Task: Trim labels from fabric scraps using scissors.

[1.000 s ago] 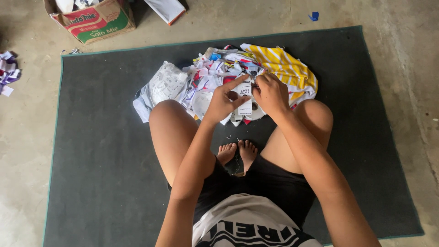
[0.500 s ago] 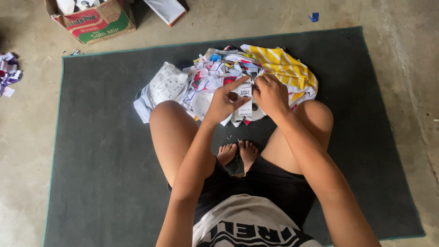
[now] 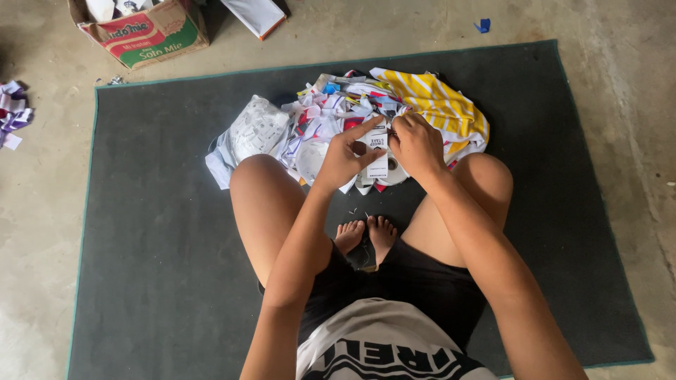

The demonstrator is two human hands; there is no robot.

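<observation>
Pinched between thumb and fingers of the left hand [image 3: 343, 156]: a small white paper tag [image 3: 378, 153], upright, narrow and rectangular, printed with dark lettering near its top and finer marks lower down. Pressed against the tag's right edge and top corner, the right hand [image 3: 417, 144], fingers curled and closed on it, exact fingertip contact hidden behind the knuckles. Just above centre of the frame, both hands together, held over the near edge of a heap of paper scraps [image 3: 331, 119]. White mostly, that heap, with flecks of red, blue and purple print, crumpled and overlapping. At its right side, upper centre of the frame, a yellow and white striped cloth [image 3: 440, 105], bunched. At its left side, a pale crumpled sheet with grey print [image 3: 250, 130], touching the left knee. Under everything, a dark grey mat [image 3: 148, 232] with a thin green edge, spread over a concrete floor [image 3: 42, 211]. Lower centre, bare feet sole to sole, knees spread wide either side of the hands. Upper left of the frame, an open cardboard box [image 3: 148, 32] in red and green; beside it a flat white packet [image 3: 257, 14]. Far left edge, a small cluster of purple and white scraps [image 3: 13, 112]. Upper right, off the mat, a bit of blue scrap [image 3: 482, 26].
</observation>
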